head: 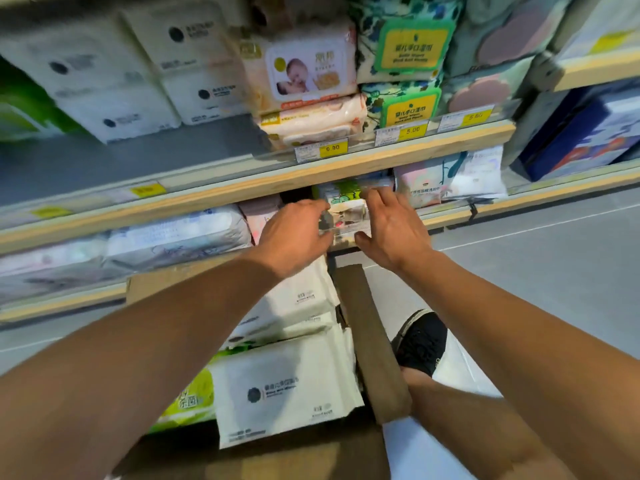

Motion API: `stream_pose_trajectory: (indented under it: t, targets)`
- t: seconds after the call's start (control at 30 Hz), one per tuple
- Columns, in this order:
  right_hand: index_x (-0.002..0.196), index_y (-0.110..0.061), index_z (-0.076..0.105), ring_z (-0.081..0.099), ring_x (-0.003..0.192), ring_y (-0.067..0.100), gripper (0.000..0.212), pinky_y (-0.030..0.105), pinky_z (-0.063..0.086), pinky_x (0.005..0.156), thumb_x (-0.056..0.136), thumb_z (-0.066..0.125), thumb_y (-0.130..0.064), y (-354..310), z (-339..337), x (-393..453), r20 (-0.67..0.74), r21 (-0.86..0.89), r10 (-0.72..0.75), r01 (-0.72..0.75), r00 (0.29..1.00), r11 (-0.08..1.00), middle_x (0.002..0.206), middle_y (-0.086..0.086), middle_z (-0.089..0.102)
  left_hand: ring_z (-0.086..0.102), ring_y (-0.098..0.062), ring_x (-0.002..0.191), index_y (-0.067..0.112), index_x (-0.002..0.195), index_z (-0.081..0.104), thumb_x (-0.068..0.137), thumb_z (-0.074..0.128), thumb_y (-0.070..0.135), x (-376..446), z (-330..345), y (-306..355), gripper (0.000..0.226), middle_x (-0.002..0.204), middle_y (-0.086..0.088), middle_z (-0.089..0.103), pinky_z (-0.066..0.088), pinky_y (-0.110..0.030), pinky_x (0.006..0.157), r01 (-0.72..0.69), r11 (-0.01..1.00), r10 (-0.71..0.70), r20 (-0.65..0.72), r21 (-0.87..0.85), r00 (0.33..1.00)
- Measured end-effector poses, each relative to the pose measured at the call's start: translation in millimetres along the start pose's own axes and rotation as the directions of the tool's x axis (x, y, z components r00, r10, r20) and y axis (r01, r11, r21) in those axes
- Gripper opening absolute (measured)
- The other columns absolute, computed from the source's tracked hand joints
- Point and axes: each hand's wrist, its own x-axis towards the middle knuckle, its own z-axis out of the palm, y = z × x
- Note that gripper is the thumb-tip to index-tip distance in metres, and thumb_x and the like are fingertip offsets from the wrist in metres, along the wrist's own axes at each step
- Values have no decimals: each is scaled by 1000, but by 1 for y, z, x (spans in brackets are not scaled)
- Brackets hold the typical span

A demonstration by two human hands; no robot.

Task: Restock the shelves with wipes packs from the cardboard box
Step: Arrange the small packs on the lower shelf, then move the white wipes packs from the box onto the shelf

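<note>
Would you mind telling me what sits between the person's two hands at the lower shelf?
In the head view, a small wipes pack with green print sits between the left hand and right hand, at the lower shelf opening; both hands touch its sides.

Cardboard box (377, 344) holds wipes packs (284, 389) below shelves (346, 169).
</note>
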Motion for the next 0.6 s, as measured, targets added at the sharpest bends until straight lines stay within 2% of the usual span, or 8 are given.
stream_pose_trajectory:
  t: [0.07,0.2,0.4,0.6]
  targets:
    - [140,-14,37,41,124,31,65,40,36,102,85,67,-32,-24,-13,-22,27,11,-33,32,999,999,135,9,43,58,-25,109,23,128,55,85,61,37,-29,-13,-6,46,125,-2,61,50,-36,88,2,1000,-2,-11,2,1000]
    - [145,-14,34,38,130,31,68,39,37,103,86,66,-31,-67,-22,-66,65,30,-69,67,995,997,142,9,41,54,-26,117,24,134,51,83,62,35,-83,-28,-19,53,133,-3,57,47,-37,96,-12,1000,12,21,-16,1000]
    - [141,-16,39,41,126,28,64,38,38,102,85,66,-34,-118,-10,-120,155,-21,-111,116,982,993,141,7,42,58,-26,111,21,130,54,81,63,36,-157,-34,-44,52,127,-5,61,48,-35,89,-24,997,27,47,-70,999]
    - [142,-21,36,36,130,26,67,38,37,104,84,65,-39,-144,6,-154,279,-70,-126,151,952,986,143,2,39,53,-26,119,23,136,48,82,64,39,-211,-25,-72,58,135,-3,55,46,-36,94,3,994,13,142,-110,990]
